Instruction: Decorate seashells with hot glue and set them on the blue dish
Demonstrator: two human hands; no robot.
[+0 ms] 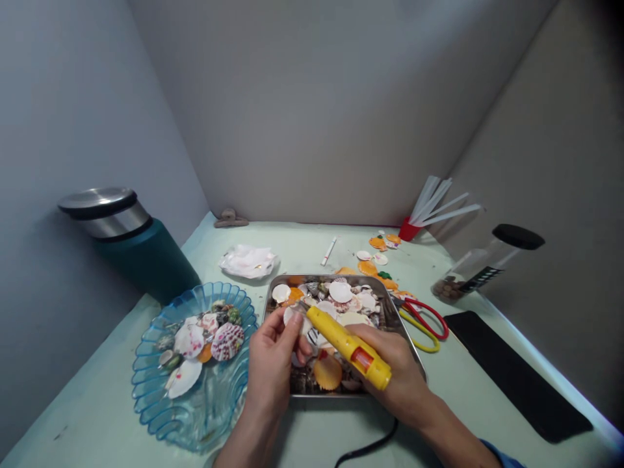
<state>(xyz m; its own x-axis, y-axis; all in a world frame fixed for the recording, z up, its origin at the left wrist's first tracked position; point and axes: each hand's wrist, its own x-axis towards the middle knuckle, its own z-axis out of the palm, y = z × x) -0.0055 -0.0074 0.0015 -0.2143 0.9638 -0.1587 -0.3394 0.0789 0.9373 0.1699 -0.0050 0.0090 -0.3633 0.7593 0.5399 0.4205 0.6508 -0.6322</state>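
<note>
My left hand (pixel 275 351) pinches a small white shell (pixel 292 316) between thumb and fingers. Wrapped round a yellow glue gun (pixel 348 344) is my right hand (pixel 394 364); the gun's nozzle points up and left, at or very near the held shell. Both hands are over a metal tray (pixel 422 367) full of shells, among them an orange shell (pixel 327 372) and a white shell (pixel 340 290). On the left, a blue scalloped glass plate (pixel 207 416) bears several shells, one of them purple-speckled (pixel 227 342).
A teal bottle (pixel 151 260) leans at the left. Behind the tray are a plastic packet (pixel 249 261), a white marker (pixel 329 251) and orange shells (pixel 367 268). Rightward are red-and-yellow scissors (pixel 431 320), a red cup of sticks (pixel 409 229), a clear jar (pixel 480 270) and a black strip (pixel 517 374).
</note>
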